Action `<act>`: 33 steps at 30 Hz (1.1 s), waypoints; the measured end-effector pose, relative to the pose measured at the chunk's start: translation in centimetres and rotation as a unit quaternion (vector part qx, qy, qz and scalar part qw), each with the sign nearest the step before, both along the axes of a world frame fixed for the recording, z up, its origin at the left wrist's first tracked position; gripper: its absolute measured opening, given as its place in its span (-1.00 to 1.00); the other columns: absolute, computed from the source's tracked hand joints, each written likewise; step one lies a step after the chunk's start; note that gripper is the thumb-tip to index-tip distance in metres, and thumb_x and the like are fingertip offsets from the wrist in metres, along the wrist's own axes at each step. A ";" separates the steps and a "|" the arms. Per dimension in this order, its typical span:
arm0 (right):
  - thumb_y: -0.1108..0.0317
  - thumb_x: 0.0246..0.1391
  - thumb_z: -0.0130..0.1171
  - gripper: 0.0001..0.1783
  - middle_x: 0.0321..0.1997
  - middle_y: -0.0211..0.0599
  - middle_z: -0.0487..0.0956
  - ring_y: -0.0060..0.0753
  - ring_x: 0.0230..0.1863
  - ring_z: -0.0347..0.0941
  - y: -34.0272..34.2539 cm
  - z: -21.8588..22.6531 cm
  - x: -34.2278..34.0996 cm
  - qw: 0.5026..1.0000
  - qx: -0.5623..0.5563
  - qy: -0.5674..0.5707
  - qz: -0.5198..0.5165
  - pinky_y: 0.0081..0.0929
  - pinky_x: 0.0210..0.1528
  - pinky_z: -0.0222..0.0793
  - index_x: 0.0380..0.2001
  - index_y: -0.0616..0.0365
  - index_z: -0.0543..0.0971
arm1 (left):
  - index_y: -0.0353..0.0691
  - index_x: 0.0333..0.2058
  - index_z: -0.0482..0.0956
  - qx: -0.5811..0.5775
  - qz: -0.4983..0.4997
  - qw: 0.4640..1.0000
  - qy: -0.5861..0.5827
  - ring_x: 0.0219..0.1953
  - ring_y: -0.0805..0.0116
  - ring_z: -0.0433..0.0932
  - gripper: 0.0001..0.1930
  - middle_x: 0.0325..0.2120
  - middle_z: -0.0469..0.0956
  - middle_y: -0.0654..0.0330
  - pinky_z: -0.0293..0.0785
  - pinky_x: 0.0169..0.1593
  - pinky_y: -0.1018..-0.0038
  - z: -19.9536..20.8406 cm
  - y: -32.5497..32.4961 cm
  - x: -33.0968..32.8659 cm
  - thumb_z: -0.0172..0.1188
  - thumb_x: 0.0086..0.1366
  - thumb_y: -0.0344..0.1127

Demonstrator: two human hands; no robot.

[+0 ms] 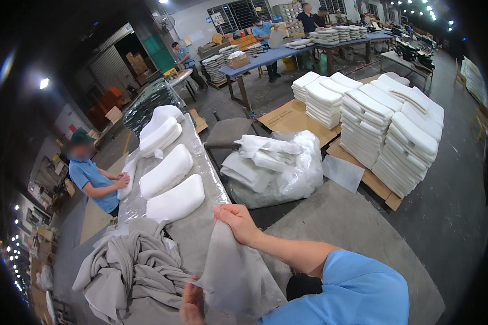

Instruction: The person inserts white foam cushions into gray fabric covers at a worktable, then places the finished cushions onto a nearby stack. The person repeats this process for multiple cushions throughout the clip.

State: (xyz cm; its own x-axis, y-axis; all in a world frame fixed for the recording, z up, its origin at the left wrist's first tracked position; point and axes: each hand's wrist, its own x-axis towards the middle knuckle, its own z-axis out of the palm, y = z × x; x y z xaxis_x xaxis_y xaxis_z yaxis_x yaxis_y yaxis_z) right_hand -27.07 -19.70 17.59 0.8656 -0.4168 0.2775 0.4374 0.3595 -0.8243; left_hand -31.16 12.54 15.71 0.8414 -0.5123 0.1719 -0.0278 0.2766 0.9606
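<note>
My right hand is closed round the top corner of a light grey fabric piece, holding it up over the table. Lower down, my left hand pinches the left edge of the same piece; it is slightly blurred and partly cut off by the lower edge of the view. The fabric hangs between both hands, its pale side showing. Left of it, a crumpled heap of grey fabric covers lies on the table. Just beyond the heap are white foam pads lying flat.
Across the table on the left, a co-worker handles a white pad. A big plastic bag of white material stands right of the table. Behind it are a grey chair and tall stacks of white pads on cardboard.
</note>
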 end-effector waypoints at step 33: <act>0.00 0.47 -0.35 -0.37 -0.31 -0.04 0.65 0.14 -0.26 0.61 11.1 -14.4 -3.4 0.948 -0.316 0.011 0.039 -0.19 -0.14 0.53 -0.24 0.21 0.63 | -0.30 0.38 0.29 0.578 0.034 0.762 -0.289 0.01 -0.40 0.57 -0.25 0.04 0.57 -0.31 0.48 0.09 -0.08 15.5 -2.2 -4.8 0.34 0.28 -0.17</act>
State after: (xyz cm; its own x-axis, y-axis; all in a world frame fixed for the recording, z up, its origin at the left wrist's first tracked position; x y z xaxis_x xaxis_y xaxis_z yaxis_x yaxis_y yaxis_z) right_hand -30.51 -8.58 3.24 0.8955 -0.1074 0.4320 0.4100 -0.1790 -0.8944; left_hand -35.98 10.32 31.17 0.8277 -0.5611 -0.0093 -0.5155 -0.7668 0.3825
